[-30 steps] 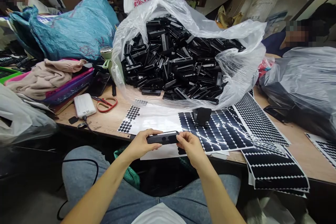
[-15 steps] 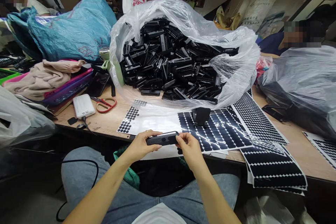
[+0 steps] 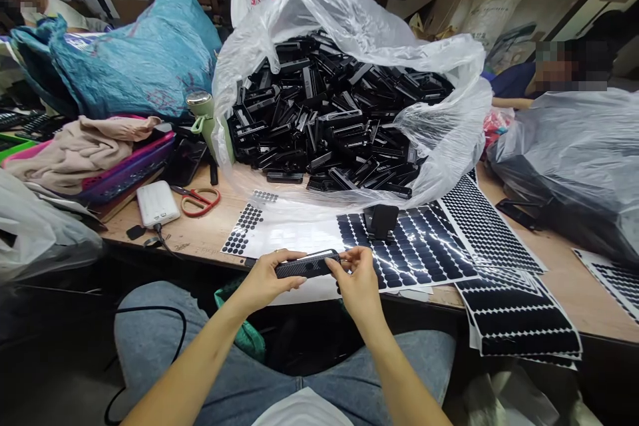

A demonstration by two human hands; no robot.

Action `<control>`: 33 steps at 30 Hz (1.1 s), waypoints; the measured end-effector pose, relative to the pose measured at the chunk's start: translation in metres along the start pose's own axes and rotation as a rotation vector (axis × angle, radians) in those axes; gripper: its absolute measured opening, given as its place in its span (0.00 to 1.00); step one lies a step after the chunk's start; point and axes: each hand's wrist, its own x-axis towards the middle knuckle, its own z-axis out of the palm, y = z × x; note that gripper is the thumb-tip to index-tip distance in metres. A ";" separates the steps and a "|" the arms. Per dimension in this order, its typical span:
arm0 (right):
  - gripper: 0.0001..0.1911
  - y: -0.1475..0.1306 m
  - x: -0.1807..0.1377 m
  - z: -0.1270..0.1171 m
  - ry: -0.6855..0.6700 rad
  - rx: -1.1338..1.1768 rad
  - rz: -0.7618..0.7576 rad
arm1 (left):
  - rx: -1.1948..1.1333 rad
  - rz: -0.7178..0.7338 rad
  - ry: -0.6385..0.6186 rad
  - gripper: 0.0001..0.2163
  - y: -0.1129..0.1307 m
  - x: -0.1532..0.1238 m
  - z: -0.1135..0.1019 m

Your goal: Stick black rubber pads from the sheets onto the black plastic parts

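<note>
A black elongated plastic part (image 3: 308, 266) with a carbon-like ribbed face lies across both hands, just over the table's front edge. My left hand (image 3: 272, 277) is closed round its left end, thumb below and fingers above. At the right end, my right hand (image 3: 355, 276) pinches the part, its thumb on the near face. Right behind the hands is a sheet of black stickers (image 3: 414, 246), partly peeled to bare white backing. On that sheet stands a small black stand-like part (image 3: 383, 221).
A clear plastic bag (image 3: 444, 126) full of similar black parts fills the back middle. To the left are red-handled scissors (image 3: 200, 202), a white power bank (image 3: 158, 204), and a green bottle (image 3: 202, 113). More sticker sheets (image 3: 519, 316) overhang the front right edge. Two people sit further back.
My right thumb has moved left along the near face of the part, and the right fingers have risen slightly. The plastic bag's top rim stands higher.
</note>
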 end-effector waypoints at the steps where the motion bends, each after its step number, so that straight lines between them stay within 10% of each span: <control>1: 0.15 0.000 0.000 0.001 0.034 0.018 -0.004 | -0.007 0.000 0.009 0.18 0.000 -0.001 0.000; 8: 0.11 -0.001 -0.006 0.003 -0.024 -0.177 -0.145 | 0.090 0.015 0.091 0.19 0.002 -0.003 0.000; 15: 0.09 -0.024 -0.023 -0.014 -0.353 0.039 -0.269 | 0.504 0.010 -0.014 0.23 0.007 -0.017 -0.023; 18: 0.09 -0.024 -0.018 -0.015 -0.323 0.100 -0.210 | 0.615 0.126 0.141 0.25 0.015 0.032 -0.038; 22: 0.10 -0.020 -0.011 -0.006 -0.307 0.129 -0.142 | 0.534 0.040 0.643 0.16 0.035 0.146 -0.049; 25: 0.11 -0.018 -0.011 -0.004 -0.296 0.157 -0.092 | 0.446 0.022 0.698 0.13 0.052 0.206 -0.055; 29: 0.12 -0.008 -0.001 -0.013 -0.260 0.246 -0.010 | 0.285 -0.025 0.659 0.06 0.059 0.216 -0.064; 33: 0.14 -0.002 0.027 -0.021 -0.184 0.348 0.044 | 0.100 -0.082 0.512 0.06 0.048 0.170 -0.061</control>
